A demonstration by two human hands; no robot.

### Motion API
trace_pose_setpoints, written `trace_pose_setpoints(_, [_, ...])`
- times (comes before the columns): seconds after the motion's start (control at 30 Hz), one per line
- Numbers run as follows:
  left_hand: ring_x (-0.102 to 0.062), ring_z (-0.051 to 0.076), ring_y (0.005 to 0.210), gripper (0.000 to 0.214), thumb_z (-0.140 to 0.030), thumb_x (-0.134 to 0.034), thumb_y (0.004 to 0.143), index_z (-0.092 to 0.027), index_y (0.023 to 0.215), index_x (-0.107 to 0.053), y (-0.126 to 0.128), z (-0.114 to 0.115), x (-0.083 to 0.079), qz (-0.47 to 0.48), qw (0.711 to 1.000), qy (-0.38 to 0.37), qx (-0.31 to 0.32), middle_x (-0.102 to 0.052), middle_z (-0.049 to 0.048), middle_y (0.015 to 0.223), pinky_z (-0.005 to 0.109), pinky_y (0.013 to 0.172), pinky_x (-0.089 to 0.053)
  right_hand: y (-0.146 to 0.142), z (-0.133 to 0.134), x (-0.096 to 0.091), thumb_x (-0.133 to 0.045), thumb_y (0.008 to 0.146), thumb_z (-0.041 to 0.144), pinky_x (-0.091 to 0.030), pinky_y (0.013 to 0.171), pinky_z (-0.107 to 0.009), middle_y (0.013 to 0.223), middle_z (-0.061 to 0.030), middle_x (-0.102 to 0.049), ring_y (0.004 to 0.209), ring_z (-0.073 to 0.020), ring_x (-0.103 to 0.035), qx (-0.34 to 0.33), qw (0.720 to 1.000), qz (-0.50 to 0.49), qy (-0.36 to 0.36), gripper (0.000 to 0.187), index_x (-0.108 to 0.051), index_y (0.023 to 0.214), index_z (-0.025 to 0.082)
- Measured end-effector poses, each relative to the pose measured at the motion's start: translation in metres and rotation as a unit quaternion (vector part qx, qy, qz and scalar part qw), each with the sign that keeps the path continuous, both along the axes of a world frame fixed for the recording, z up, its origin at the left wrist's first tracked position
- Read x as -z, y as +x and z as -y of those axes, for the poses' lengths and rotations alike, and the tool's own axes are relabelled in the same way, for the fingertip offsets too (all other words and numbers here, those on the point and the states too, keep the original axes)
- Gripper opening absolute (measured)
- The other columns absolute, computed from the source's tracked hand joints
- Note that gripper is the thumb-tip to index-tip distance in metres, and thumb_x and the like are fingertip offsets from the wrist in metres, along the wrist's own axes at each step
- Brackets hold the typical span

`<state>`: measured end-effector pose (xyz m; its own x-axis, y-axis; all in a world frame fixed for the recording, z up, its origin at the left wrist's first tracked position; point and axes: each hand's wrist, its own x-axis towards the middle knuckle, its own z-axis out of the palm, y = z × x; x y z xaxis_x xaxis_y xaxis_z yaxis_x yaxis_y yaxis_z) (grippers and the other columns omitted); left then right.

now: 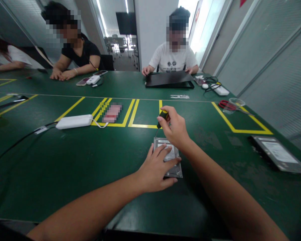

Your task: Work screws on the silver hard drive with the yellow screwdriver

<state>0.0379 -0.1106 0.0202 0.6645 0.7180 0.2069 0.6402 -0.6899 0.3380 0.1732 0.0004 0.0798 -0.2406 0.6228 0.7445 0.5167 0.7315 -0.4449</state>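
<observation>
Green table (pixel 90 160), pale wall (pixel 152 30)

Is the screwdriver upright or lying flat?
Upright but leaning: the right hand grips the screwdriver, whose thin shaft slants down toward the far left corner of the metal drive.

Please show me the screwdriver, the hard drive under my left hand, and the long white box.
Screwdriver (pixel 164 114): head view, its handle.
Hard drive (pixel 171 154): head view, its label.
Long white box (pixel 74 122): head view, its top.
</observation>
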Motion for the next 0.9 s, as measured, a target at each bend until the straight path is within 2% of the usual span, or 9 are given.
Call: trace_pose_setpoints(0.9, [-0.025, 0.042, 0.145, 0.074, -0.052, -0.072, 0.078, -0.033, 0.145, -0.046, 0.0003, -0.0014, 0.0003, -0.001, 1.0, 0.003, 0.002, -0.033, 0.0153, 0.154, 0.073, 0.112, -0.017, 0.0003, -0.001, 0.0014, -0.054, 0.095, 0.03, -0.052, 0.079, -0.034, 0.105, -0.0073, -0.068, 0.085, -0.0177, -0.063, -0.009, 1.0, 0.008, 0.008, 0.027, -0.052, 0.12, 0.021])
